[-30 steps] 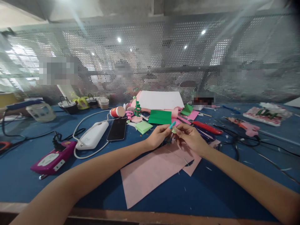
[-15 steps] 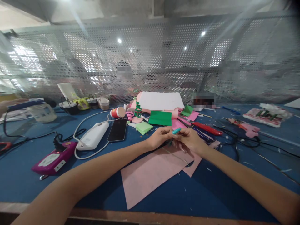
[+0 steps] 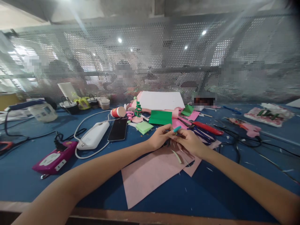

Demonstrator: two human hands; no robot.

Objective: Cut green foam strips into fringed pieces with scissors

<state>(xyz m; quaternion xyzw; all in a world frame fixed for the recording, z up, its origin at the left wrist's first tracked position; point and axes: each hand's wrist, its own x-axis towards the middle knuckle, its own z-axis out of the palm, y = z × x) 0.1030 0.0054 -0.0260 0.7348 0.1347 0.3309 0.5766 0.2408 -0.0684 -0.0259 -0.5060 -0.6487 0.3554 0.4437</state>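
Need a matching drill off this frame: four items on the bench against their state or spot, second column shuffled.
Things:
1. teal piece
2. phone
3. paper cup
4. magenta device

States:
A. lies on its side
B. has a black plug stuck in it
C. pinched between the left hand and the right hand
D. lies flat, dark screen up

Pairs: 1-C, 2-D, 3-A, 4-B.
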